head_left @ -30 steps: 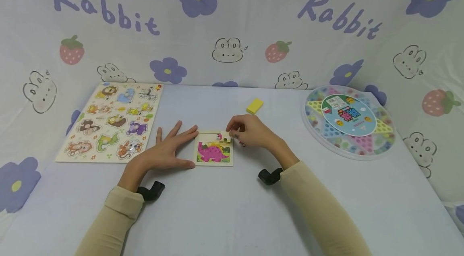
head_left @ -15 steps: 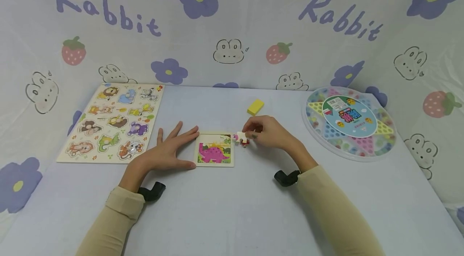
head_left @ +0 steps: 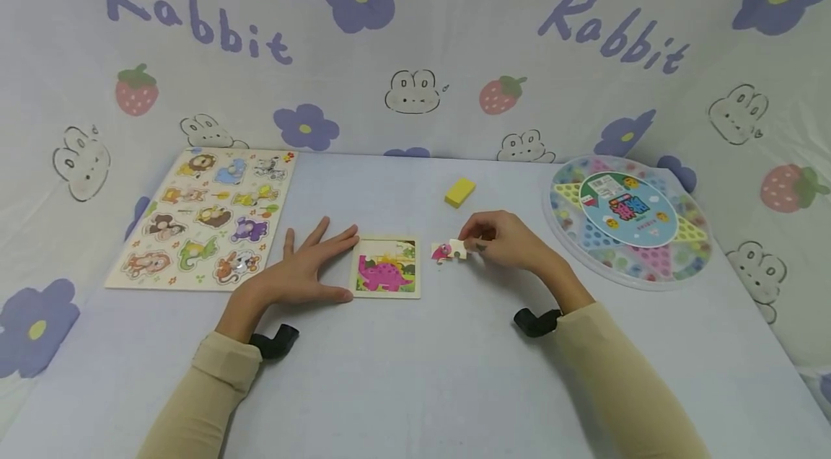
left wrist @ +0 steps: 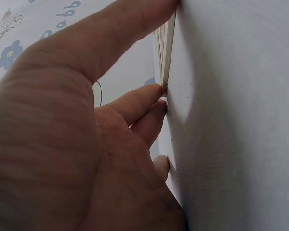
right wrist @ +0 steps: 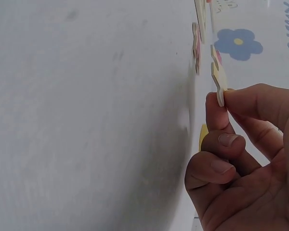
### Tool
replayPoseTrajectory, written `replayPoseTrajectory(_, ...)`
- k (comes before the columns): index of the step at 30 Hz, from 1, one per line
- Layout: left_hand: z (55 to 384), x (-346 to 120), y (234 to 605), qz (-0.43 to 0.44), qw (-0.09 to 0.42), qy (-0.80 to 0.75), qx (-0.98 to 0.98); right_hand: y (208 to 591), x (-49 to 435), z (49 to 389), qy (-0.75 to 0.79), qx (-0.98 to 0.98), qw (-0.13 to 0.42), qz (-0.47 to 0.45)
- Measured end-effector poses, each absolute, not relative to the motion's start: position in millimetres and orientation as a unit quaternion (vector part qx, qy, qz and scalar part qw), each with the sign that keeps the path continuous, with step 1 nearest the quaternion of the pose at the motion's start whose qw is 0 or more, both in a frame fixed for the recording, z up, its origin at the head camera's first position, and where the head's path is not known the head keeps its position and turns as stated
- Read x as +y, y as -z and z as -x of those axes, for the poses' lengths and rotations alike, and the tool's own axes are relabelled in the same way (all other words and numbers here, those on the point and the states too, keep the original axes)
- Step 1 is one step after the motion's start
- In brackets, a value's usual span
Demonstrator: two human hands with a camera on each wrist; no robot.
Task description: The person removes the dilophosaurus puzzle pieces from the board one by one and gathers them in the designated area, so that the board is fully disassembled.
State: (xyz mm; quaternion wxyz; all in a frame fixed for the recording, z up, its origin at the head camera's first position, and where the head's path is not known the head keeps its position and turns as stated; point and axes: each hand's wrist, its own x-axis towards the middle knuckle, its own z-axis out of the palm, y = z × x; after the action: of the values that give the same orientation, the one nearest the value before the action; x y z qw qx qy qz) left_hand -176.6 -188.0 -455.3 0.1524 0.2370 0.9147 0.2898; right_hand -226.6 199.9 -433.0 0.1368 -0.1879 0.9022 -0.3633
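Observation:
A small square jigsaw puzzle with a pink dinosaur picture lies on the table in the head view; the upper left part of its frame shows bare cream. My left hand is spread flat beside it, thumb and fingertips touching its left edge; the left wrist view shows them against the thin edge. To the right of the puzzle, my right hand pinches a cream jigsaw piece between thumb and index finger, raised off the table. Another jigsaw piece lies on the tabletop near it, seen edge-on in the right wrist view.
A yellow block lies behind the right hand. On the left is a large animal puzzle board, near the left forearm. A round Chinese checkers set stands at the right. A patterned cloth hangs behind the table.
My right hand has moved right, from the puzzle's upper right corner to a spot beside it, carrying the jigsaw piece away. My left hand stays at the puzzle's left edge.

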Motion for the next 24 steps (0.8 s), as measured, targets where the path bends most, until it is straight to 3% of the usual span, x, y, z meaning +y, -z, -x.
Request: replayPoseTrajectory(24, 177.1, -188.2, 457.2, -0.234, 0.156, -0.292, 0.914, 436.1, 212.3, 227.1, 0.355, 0.904, 0.151, 0.183)
